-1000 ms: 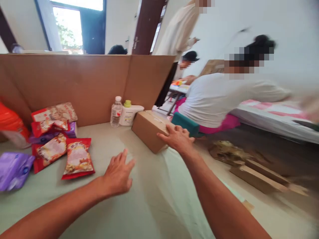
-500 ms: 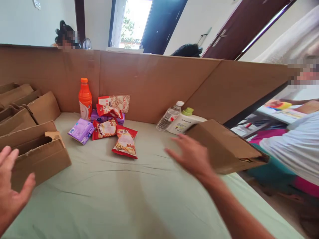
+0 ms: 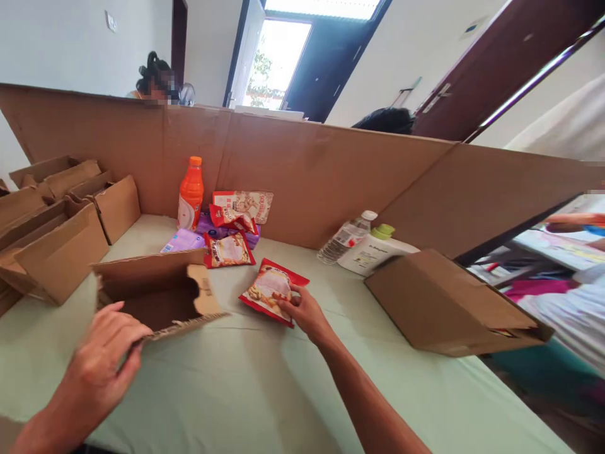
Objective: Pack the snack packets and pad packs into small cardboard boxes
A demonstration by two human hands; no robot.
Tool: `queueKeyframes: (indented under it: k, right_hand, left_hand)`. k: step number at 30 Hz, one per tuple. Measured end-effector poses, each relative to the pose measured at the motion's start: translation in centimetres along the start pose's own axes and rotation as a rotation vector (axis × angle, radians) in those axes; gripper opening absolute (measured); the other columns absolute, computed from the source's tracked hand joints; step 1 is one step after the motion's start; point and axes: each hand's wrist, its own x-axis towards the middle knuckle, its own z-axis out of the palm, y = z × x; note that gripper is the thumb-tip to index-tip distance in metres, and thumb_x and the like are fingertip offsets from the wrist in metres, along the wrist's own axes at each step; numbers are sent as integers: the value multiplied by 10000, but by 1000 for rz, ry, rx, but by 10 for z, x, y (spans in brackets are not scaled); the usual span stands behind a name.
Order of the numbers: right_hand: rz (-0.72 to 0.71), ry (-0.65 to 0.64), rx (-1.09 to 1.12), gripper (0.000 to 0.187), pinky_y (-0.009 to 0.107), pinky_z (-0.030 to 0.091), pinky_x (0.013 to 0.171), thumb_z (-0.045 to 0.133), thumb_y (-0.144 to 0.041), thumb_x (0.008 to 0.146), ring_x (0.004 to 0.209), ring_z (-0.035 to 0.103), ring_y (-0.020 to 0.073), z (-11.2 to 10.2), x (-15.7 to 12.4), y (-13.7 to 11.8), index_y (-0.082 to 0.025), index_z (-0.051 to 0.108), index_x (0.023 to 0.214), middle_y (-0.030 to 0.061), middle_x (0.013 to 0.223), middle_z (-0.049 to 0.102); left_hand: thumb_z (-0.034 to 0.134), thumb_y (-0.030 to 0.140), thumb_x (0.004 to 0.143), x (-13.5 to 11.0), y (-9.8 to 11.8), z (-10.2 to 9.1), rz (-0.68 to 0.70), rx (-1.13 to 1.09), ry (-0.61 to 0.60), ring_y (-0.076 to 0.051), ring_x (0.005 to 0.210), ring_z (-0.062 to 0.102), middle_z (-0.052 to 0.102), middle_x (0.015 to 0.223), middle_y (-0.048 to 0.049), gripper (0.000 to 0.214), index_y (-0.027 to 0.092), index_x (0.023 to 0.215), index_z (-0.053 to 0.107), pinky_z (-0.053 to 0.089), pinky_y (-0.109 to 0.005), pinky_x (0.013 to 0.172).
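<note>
My left hand [image 3: 104,359] grips the near flap of an open cardboard box [image 3: 155,293] that lies on its side on the pale green table [image 3: 265,391]. My right hand [image 3: 302,310] pinches the lower corner of a red snack packet [image 3: 270,287] lying just right of that box. Behind it sit another red snack packet [image 3: 228,250], a purple packet [image 3: 182,241], more packets stacked against the cardboard wall and an orange drink bottle [image 3: 191,194].
A closed cardboard box [image 3: 449,306] lies at the right table edge, with a clear water bottle [image 3: 346,238] and a white lotion bottle [image 3: 373,251] behind it. Several empty boxes [image 3: 51,214] stand at the left. A cardboard partition [image 3: 307,170] walls the back. People sit beyond it.
My view swung left. My left hand pulled an open box from the left pile to the middle. My right hand left the closed box and took hold of the red snack packet.
</note>
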Motion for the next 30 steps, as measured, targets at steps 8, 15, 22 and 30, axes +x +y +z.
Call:
queueKeyframes:
  k: [8,15,22,30]
  right_hand:
    - [67,31,-156,557,474,567,800,678,-578,747,990,700,344,-80,-72,16,-227,664,1179,149,1149,731]
    - [39,-86,-266,659,511,443,1116,672,-480,838,1405,478,352,-99,-11,-14,-173,567,1411,177,1518,523]
    - [194,-519,-219,925,381,621,705,902,-478,603,859,741,285,-74,66,-25,-114,576,1388,203,1204,721]
    - [244,-629,-150,701,277,537,534,855,-677,482,671,668,205,-95,33,-31,-142,668,896,79,799,716]
  left_hand:
    - [477,-3,889,44,39,40,155,-260,-180,-164,837,608,681,882,-7,279,206,1002,625,485,-386,966]
    - [450,-13,894,48,31,47,211,-193,-229,-165,984,643,695,980,-7,367,240,1116,597,381,-437,1143]
    - [463,17,862,57,32,31,240,-169,-295,-159,1051,683,737,984,1,348,225,1102,607,375,-396,1169]
    - [538,87,771,95,23,35,322,-246,-612,-236,1045,683,717,868,-34,141,221,785,581,387,-486,1180]
